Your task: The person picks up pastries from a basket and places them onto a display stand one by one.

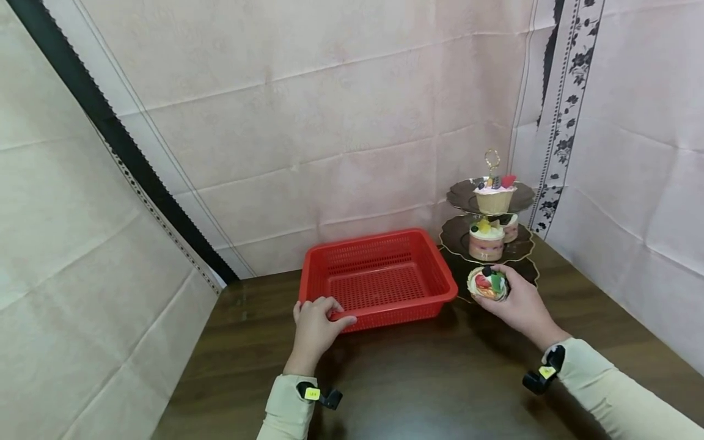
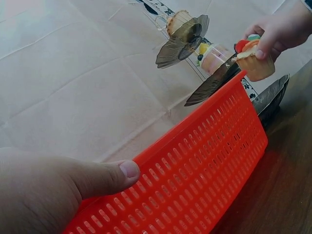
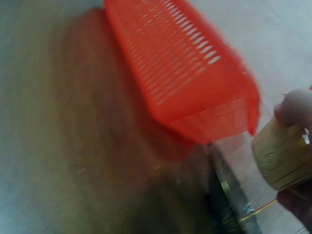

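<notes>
My left hand [image 1: 316,327] grips the near left rim of a red plastic basket [image 1: 397,309], thumb outside the wall and fingers over the edge. Nothing lies in the basket. In my right hand [image 1: 521,307] is a toy-like cupcake [image 1: 487,285] topped with cream and colourful fruit, pinched between thumb and fingers. It is held just in front of a dark tiered stand [image 1: 455,236] with gold wavy edges. On the stand's top tier sits another cupcake [image 1: 494,200]. The middle tier bears a round layered cake [image 1: 486,245] and, partly hidden behind it, a second one [image 1: 511,228].
Both stand and basket are on a dark brown wooden table [image 1: 412,379], near its back edge. Pale creased cloth [image 1: 341,116] hangs behind and at both sides. A gold ring handle [image 1: 492,159] tops the stand. The right wrist view is blurred.
</notes>
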Available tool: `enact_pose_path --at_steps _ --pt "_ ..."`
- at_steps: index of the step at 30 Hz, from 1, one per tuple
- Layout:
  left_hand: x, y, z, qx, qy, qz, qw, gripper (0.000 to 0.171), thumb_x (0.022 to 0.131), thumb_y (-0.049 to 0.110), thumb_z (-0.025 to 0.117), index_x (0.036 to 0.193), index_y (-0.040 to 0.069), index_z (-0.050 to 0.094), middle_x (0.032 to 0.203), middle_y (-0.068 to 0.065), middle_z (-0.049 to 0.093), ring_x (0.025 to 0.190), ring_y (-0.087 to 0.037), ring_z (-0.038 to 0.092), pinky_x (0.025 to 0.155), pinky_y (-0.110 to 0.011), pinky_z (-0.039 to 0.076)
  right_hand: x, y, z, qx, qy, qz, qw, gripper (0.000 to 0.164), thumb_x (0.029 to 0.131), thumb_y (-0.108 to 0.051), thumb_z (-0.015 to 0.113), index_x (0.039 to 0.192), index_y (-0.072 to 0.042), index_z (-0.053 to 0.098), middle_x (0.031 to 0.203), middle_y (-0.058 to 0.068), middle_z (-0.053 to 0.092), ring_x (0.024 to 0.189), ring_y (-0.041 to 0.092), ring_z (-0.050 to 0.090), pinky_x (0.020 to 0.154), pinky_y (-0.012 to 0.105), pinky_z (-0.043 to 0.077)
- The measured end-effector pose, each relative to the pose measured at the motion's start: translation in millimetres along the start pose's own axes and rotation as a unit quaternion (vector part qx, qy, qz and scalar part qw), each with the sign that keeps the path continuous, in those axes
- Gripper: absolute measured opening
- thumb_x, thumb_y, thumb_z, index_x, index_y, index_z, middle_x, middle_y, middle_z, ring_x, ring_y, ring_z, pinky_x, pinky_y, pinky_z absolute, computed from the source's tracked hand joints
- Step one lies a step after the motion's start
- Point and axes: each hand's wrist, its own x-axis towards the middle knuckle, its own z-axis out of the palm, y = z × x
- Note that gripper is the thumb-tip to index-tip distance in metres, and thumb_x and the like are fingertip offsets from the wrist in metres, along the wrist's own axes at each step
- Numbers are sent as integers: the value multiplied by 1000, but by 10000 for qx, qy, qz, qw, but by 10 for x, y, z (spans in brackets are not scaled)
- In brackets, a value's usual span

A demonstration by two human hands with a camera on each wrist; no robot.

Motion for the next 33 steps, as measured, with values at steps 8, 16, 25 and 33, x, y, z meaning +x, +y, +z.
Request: enact_pose_path --at_steps 8,16,25,33 --pt "-1 22 10 -13 13 -5 10000 30 76 43 88 77 26 64 70 11 54 79 -17 46 114 -69 11 9 149 104 65 609 252 9978 80 80 -37 86 135 6 48 118 33 62 101 46 61 86 61 49" --pt "1 40 -2 -48 92 -6 9999 30 75 43 88 77 27 64 70 12 55 79 -18 46 115 -69 10 214 276 136 82 480 715 9963 83 84 -48 79 134 9 46 117 33 61 103 48 61 87 63 49" --pt "3 18 19 9 108 75 9999 29 75 44 88 78 27 64 71 12 55 78 -17 46 114 -69 11 333 399 191 -225 67 851 9961 76 85 -48 77 126 8 47 115 34 62 100 47 62 88 63 50" --pt "-9 -35 22 13 181 80 9998 29 75 44 89 78 27 65 71 12 55 79 -17 46 114 -69 12 428 432 219 -351 -415 994 9936 79 86 -48 75 130 11 46 116 35 62 102 49 62 88 61 50"
